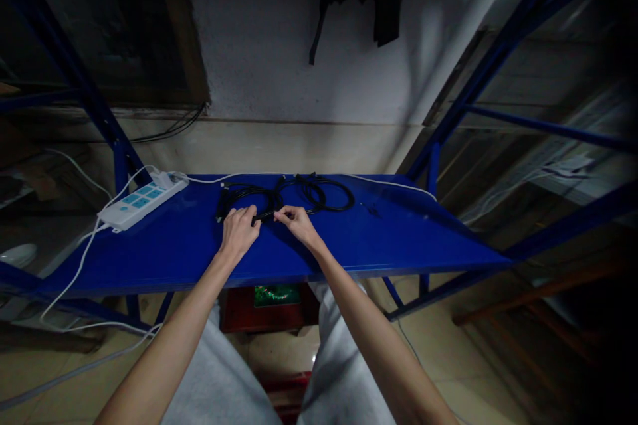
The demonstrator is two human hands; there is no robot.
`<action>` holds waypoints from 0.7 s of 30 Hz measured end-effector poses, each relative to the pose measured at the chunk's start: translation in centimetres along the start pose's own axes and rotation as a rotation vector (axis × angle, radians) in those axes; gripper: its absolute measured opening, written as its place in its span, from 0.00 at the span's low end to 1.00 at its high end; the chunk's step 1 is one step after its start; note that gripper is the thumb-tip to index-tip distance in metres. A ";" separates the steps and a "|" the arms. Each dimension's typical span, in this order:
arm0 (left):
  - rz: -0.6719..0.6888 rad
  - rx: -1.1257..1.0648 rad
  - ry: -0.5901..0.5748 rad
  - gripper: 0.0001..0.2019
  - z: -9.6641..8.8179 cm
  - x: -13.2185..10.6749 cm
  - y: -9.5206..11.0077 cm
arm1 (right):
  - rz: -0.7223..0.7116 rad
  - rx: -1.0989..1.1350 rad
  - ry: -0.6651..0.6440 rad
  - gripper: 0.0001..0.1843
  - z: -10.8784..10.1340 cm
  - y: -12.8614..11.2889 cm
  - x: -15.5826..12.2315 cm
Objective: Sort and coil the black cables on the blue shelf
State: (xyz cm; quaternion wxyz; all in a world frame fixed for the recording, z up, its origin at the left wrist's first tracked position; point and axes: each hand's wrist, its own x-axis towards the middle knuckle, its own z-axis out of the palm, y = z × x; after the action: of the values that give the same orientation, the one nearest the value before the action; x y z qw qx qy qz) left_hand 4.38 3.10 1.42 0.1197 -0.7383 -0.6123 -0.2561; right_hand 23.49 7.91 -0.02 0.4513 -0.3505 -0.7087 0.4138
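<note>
Coils of black cable (pixel 353 199) lie on a blue shelf (pixel 379 246), with plug ends showing near the back. My left hand (pixel 240 232) is closed at the front of the left coil, its curled fingers and thumb on a strand of the cable. Just to its right, my right hand (pixel 296 222) pinches the same front stretch between thumb and fingertips. A short dark piece of that stretch shows between the two hands. My fingers hide part of the left coil.
A white power strip (pixel 142 204) with blue sockets lies at the shelf's left end. Its white cord (pixel 82 265) hangs over the left side, and another white wire runs along the back edge. Blue frame posts (pixel 432 169) stand at both sides. Small dark bits (pixel 371 210) lie right of the coils.
</note>
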 end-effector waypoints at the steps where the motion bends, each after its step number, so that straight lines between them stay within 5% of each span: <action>1: 0.005 -0.008 0.012 0.02 0.0 0.0 0.0 | -0.006 -0.007 0.008 0.19 -0.1 -0.1 0.0; 7: 0.084 -0.034 0.077 0.09 -0.3 -0.1 0.5 | -0.021 -0.102 0.059 0.16 -0.3 -0.2 -0.1; 14: 0.140 -0.041 0.066 0.20 -0.4 -0.2 0.3 | -0.008 0.083 -0.012 0.12 0.2 0.8 0.0; 21: 0.110 -0.031 0.080 0.21 -0.2 -0.2 0.1 | -0.140 -0.444 0.108 0.06 0.2 -0.7 -1.0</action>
State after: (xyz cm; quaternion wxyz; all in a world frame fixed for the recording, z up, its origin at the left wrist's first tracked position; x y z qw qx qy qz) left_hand 4.42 2.79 1.48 0.1465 -0.7619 -0.5613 -0.2882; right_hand 23.58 6.70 0.26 0.4279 -0.4127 -0.7797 0.1965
